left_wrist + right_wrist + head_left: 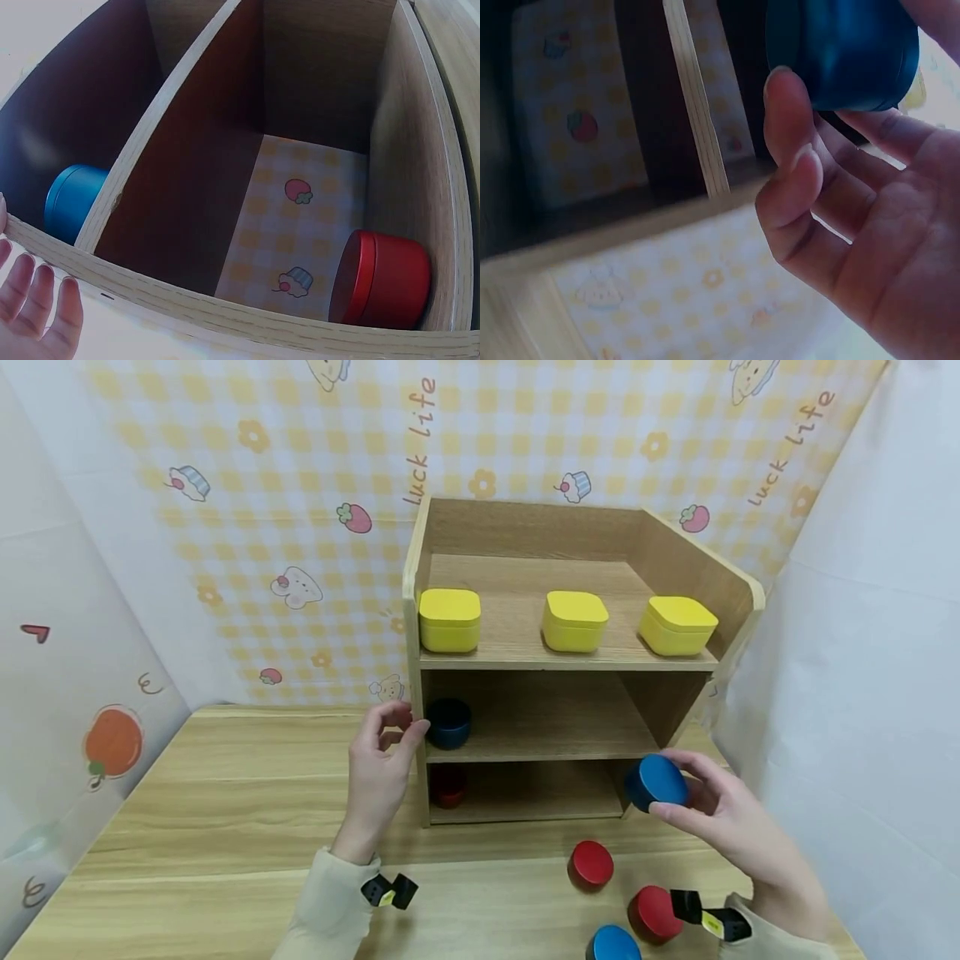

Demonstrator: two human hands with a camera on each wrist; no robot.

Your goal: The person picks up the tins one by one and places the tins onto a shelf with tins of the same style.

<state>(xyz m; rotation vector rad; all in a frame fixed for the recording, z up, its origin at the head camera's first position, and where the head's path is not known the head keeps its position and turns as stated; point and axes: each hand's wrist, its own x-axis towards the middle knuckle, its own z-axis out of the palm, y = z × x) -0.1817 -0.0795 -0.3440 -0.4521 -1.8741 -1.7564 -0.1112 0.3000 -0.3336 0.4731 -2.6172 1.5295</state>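
Observation:
My right hand [723, 810] grips a round blue tin [658, 781] between thumb and fingers, beside the lower right front of a wooden shelf unit [567, 665]. In the right wrist view the same tin [847, 52] shows above bent fingers. My left hand [382, 760] is at the unit's left side panel, thumb by its front edge and fingers loosely bent outside it. Just inside that panel, on the middle shelf, stands another blue tin [449, 724]. Below it, a red tin [447, 787] sits at the left of the bottom shelf; the left wrist view shows both.
On the top shelf stand three yellow square tins [575, 622], spaced apart. Two red tins [591, 865] and a blue tin [613, 943] lie on the wooden table [225, 827] in front, near my right forearm. A patterned cloth [300, 527] hangs behind; white sheets flank the table.

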